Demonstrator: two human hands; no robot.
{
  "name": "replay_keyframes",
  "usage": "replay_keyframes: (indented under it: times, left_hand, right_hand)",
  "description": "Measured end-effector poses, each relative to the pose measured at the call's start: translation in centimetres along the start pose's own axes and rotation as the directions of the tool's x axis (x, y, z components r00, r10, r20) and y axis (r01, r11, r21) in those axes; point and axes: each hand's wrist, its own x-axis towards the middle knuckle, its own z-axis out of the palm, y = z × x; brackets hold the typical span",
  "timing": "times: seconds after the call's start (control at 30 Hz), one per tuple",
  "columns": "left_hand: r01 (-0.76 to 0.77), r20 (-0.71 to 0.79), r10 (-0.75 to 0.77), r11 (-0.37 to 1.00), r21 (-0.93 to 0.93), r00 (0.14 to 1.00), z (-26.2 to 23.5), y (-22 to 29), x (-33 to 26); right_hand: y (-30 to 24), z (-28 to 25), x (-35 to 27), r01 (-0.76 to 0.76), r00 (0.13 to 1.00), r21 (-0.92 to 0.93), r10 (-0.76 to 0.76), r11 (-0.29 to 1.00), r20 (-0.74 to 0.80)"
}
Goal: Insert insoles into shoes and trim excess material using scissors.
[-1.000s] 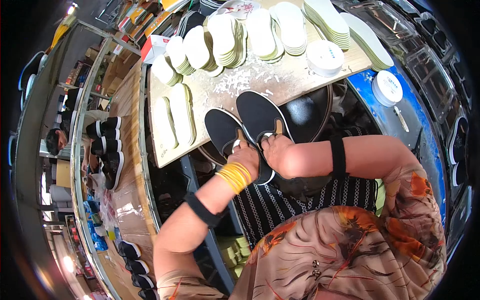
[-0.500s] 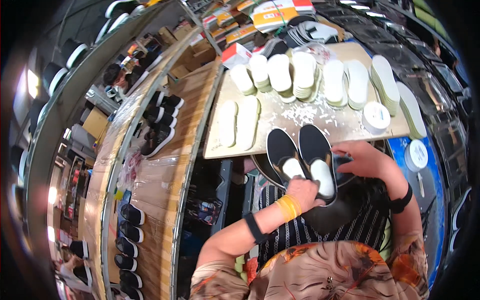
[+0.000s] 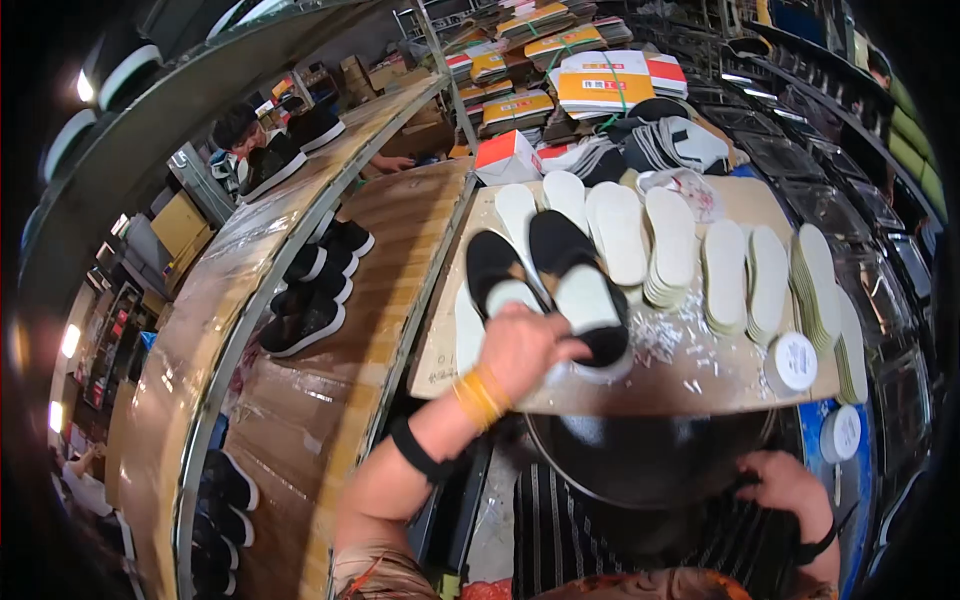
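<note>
My left hand (image 3: 520, 350) grips the heel ends of a pair of black slip-on shoes, the left shoe (image 3: 490, 262) and the right shoe (image 3: 562, 243). Pale insoles show inside both. The pair is over the left part of the work table (image 3: 450, 330), toes pointing away from me and partly covering white insoles behind. Whether the soles touch the table, I cannot tell. Down at the right, my right hand (image 3: 785, 480) is beside a dark round basin-like thing (image 3: 650, 455), its fingers loosely bent and apart with nothing visible in them.
Stacks of pale insoles (image 3: 725, 270) line the table, with white scraps (image 3: 665, 335) in front. Round white tubs (image 3: 795, 360) stand at the right. A shelf rack (image 3: 330, 410) with black shoes runs along the left. Flattened cartons (image 3: 605, 85) are piled behind; a person (image 3: 237, 130) is beyond the rack.
My left hand has carried the shoes forward and left, from above my lap to over the table. My right hand has left the shoes and drawn back toward me. The view has shifted.
</note>
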Motion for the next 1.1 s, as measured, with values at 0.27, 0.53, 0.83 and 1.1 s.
replay_keyframes:
  times: [0.27,0.53,0.83,1.1]
  left_hand:
    - [0.587,-0.233,-0.584,0.543,0.601,0.778,1.6,-26.9,7.8]
    - [0.233,0.397,-0.219,0.972,0.012,0.891,8.5,-16.9,5.8]
    - [0.241,0.616,0.32,0.717,-0.654,0.72,10.4,15.2,-5.0]
    - [0.175,0.625,0.133,0.897,-0.406,0.769,13.3,22.8,-8.9]
  right_hand:
    - [-1.9,0.5,6.9,-0.002,0.993,-0.107,0.015,0.994,0.117]
    - [-1.9,-0.5,7.6,-0.022,0.988,-0.21,0.053,0.977,0.144]
    - [11.7,-1.7,-10.5,-0.366,0.916,0.317,0.399,0.875,-0.044]
    - [24.2,-4.9,-38.1,-0.925,-0.209,0.378,0.77,0.046,-0.603]
